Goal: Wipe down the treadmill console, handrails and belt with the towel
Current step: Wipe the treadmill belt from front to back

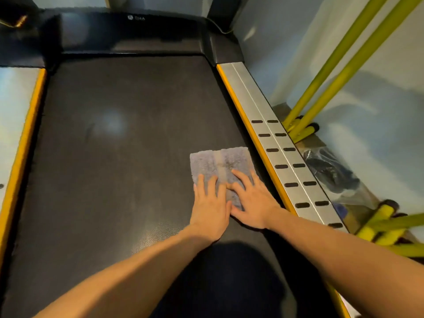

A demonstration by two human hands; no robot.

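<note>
A folded grey towel [220,164] lies flat on the black treadmill belt [119,138], close to the belt's right edge. Both of my hands press down on its near half, fingers spread and flat. My left hand [210,205] covers the towel's near left part. My right hand [251,200] covers its near right part, and the two hands touch side by side. The towel's far half is uncovered. The console and handrails are out of view.
Silver side rails with orange trim flank the belt, right rail [282,143] and left rail [16,115]. The black motor cover [128,33] closes the far end. Yellow-green metal frame tubes [332,72] and a plastic bag [330,173] sit by the wall on the right.
</note>
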